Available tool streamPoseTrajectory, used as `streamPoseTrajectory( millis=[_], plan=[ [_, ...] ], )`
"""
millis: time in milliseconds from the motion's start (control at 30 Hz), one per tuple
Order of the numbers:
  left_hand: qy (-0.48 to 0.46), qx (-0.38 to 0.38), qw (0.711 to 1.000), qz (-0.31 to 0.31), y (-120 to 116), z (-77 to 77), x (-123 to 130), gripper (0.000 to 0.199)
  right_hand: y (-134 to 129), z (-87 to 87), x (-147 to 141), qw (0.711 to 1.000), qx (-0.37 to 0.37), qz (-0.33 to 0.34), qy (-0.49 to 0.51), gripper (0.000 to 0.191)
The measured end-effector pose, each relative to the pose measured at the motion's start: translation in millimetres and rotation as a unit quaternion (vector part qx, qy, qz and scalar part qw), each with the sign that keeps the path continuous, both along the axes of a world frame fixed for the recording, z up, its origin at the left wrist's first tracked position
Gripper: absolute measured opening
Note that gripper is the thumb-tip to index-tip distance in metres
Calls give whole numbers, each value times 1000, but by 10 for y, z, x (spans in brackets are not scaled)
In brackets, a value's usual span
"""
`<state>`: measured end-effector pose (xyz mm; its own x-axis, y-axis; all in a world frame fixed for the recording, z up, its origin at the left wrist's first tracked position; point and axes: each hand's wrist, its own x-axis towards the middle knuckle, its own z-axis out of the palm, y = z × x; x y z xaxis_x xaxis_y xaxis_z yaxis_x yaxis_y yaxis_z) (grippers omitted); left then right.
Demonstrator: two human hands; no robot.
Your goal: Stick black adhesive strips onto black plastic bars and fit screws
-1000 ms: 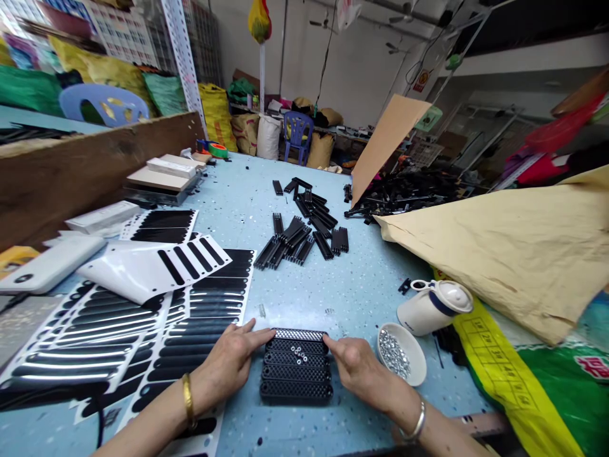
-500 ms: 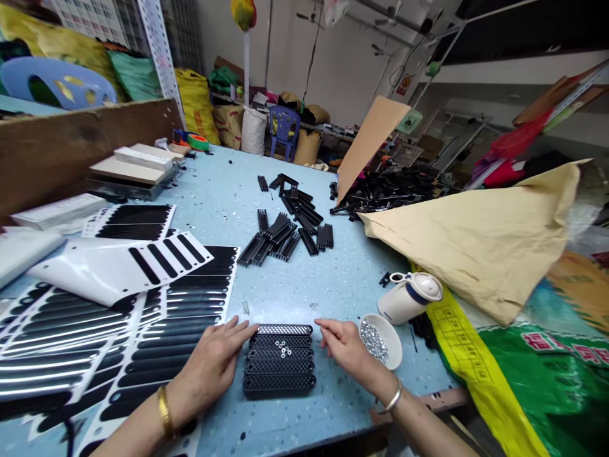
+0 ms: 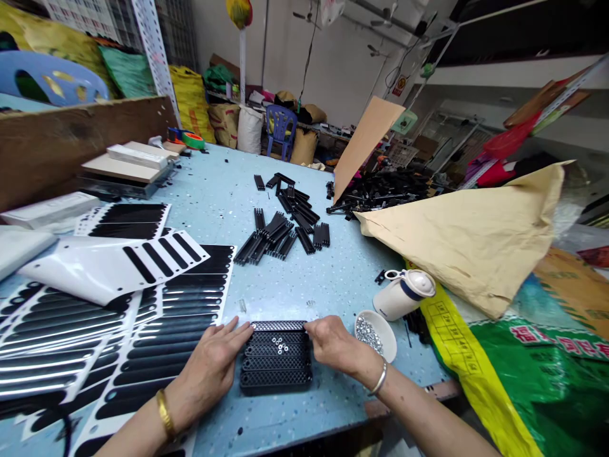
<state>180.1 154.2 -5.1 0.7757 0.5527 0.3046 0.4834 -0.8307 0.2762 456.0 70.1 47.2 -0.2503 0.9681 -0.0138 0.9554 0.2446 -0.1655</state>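
Several black perforated plastic strips (image 3: 276, 363) lie side by side in a block on the table in front of me. A few small silvery nuts (image 3: 280, 346) rest loose on top of them. My left hand (image 3: 215, 355) lies with fingers stretched out, its fingertips at the left end of the farthest strip (image 3: 278, 326). At that strip's right end is my right hand (image 3: 333, 343), fingers curled and pinched together; what lies between them, if anything, is hidden. Beside the right hand stands a white bowl (image 3: 391, 339) of small metal nuts (image 3: 368, 334).
A white lidded bottle (image 3: 397, 298) is beyond the bowl. Black strip pieces (image 3: 285, 228) lie piled mid-table. Sheets of black strips (image 3: 176, 317) cover the left side. Brown paper (image 3: 466, 235) and a green-yellow sack (image 3: 537, 381) are at the right.
My right hand has moved left to the right end of the farthest strip, and its fingers have curled in. The left hand stays at the left end. The view has shifted slightly.
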Motion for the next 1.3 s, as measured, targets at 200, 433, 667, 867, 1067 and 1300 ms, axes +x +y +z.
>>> streamPoseTrajectory(
  millis=[200, 433, 667, 867, 1067, 1300],
  plan=[
    [-17, 18, 1000, 19, -59, 37, -1, 54, -97, 20, -64, 1000, 6, -2, 11, 27],
    [24, 6, 999, -39, -252, 217, 268, 67, -266, -66, -271, 996, 50, 50, 62, 45],
    [73, 18, 997, -21, -243, 187, 314, 69, -144, 26, -382, 998, 2, 58, 0, 48],
    [65, 41, 997, -13, -188, 184, 143, 65, -252, 13, -206, 997, 18, 45, -66, 53],
    [47, 35, 998, -5, -189, 115, 48, 65, -400, -76, -16, 995, 33, 34, -83, 63],
    [48, 32, 998, 7, -197, 81, 48, 66, -436, -110, -5, 996, 37, 17, -81, 61]
  ],
)
